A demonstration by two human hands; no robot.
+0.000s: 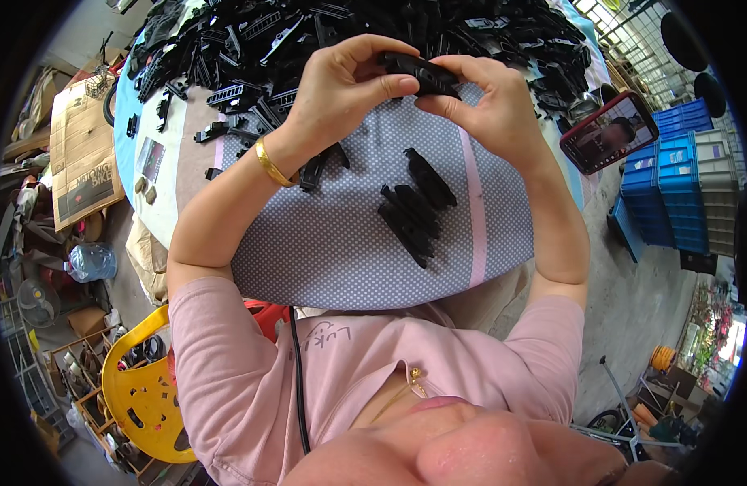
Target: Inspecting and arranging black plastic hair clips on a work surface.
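Between my two hands, over the far part of the table, is a long black plastic part. My left hand pinches its left end with thumb and fingers. At its right end my right hand grips it the same way. Fingers cover both ends, so its full shape is hidden. Nearer to me, several similar black parts lie side by side at a slant on the grey dotted cloth. A big heap of loose black plastic parts spreads beyond my hands, with a few strays beside my left forearm.
A phone with a lit screen leans at the table's right side. Blue and grey crates are stacked on the floor to the right. At the left stand a cardboard sheet, a yellow plastic chair and a water jug.
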